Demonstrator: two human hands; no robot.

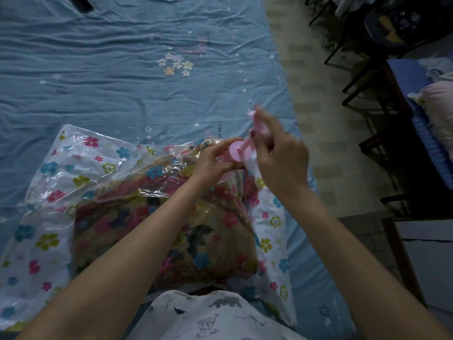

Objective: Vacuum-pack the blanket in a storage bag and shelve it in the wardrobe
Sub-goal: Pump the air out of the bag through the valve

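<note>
Frame centre: left hand (212, 159) gripping pink pump barrel (234, 153); right hand (279, 155) clasping blurred pump handle (258, 123). Lower centre: blanket (157, 229) inside flowered storage bag (49, 173) on blue bedsheet (98, 69).

The right hand (282, 155) and the pink pump handle (257, 123) it holds are blurry. At 11 o'clock a dark thing (82, 4) is cut off by the top edge. The storage bag (61, 180) runs off the left edge at 8 o'clock, and both arms hide part of the blanket (137, 231).
</note>
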